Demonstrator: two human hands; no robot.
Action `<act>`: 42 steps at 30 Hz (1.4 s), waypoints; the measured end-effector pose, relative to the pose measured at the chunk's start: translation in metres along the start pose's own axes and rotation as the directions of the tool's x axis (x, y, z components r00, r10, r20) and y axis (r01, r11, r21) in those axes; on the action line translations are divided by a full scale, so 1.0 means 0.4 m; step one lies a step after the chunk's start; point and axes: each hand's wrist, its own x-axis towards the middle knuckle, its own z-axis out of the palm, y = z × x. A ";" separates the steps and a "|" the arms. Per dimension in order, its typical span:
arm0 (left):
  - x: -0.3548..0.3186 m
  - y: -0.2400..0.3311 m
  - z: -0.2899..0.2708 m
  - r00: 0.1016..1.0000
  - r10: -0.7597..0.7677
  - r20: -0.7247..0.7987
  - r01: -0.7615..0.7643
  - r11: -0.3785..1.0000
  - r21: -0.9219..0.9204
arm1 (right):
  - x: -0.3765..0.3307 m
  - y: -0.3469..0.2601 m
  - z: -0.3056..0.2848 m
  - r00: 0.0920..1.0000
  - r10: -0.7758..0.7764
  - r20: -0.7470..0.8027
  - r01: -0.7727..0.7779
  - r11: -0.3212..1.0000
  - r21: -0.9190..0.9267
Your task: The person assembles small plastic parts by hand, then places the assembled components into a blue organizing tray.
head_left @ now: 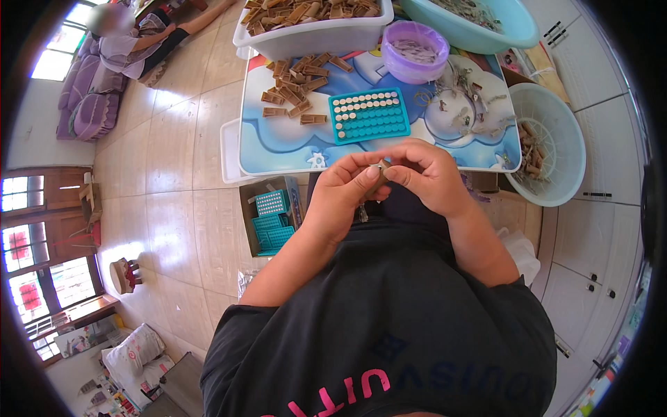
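In front of my body, just off the table's near edge, my left hand (347, 182) and my right hand (425, 175) meet around a small brown piece (379, 182). The fingers of both hands are closed on it, and they cover much of it. It resembles the brown oblong pieces (299, 82) heaped loosely on the table's left part. Beyond my hands lies a teal tray (379, 130) with rows of small wells. White round pieces (361, 106) fill its far rows and part of its left side.
A white tub (316, 45) heaped with brown pieces, a lilac bowl (410, 75) and a light blue basin (511, 38) stand at the back. Wiry scraps (472, 101) lie right. A box of teal trays (253, 236) sits below left, a pale bucket (566, 149) right. A person (135, 45) sits far left.
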 end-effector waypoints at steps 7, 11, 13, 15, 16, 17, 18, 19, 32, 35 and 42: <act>-0.009 0.000 -0.003 0.979 0.206 0.000 -0.195 0.927 0.321 | -0.009 0.009 -0.001 0.986 0.164 0.007 -0.161 0.958 0.238; -0.005 -0.009 -0.022 0.977 0.211 -0.011 -0.180 0.859 0.480 | -0.008 0.009 0.020 0.990 0.144 -0.002 -0.140 0.964 0.227; -0.007 -0.019 -0.021 0.968 0.249 -0.001 -0.213 0.832 0.512 | -0.010 0.020 0.028 0.996 0.091 -0.018 -0.086 0.979 0.187; -0.007 -0.030 -0.011 0.948 0.319 -0.020 -0.266 0.821 0.504 | -0.012 0.027 0.032 0.996 0.084 -0.027 -0.078 0.982 0.172; -0.006 -0.032 -0.012 0.949 0.316 -0.016 -0.266 0.823 0.502 | -0.013 0.030 0.033 0.996 0.077 -0.035 -0.070 0.985 0.157; -0.006 -0.033 -0.014 0.946 0.324 -0.026 -0.259 0.801 0.539 | -0.011 0.036 0.035 0.996 0.080 -0.040 -0.072 0.985 0.155; -0.002 -0.031 -0.014 0.943 0.331 -0.033 -0.254 0.779 0.574 | -0.008 0.042 0.036 0.991 0.126 -0.038 -0.117 0.977 0.181; 0.003 -0.027 -0.012 0.945 0.327 -0.026 -0.254 0.781 0.570 | -0.006 0.045 0.031 0.984 0.172 -0.036 -0.161 0.965 0.206; 0.034 -0.016 -0.050 0.863 0.500 -0.075 -0.405 0.772 0.491 | -0.228 0.107 -0.622 0.274 0.115 -0.955 0.257 0.948 0.188; 0.043 -0.028 -0.032 0.902 0.428 -0.052 -0.369 0.828 0.421 | -0.300 0.195 -0.717 0.172 0.155 -0.973 0.043 0.985 0.165; 0.042 -0.029 -0.013 0.933 0.359 -0.004 -0.324 0.848 0.418 | -0.092 0.111 -0.422 0.770 -0.258 -0.584 -0.249 0.721 -0.647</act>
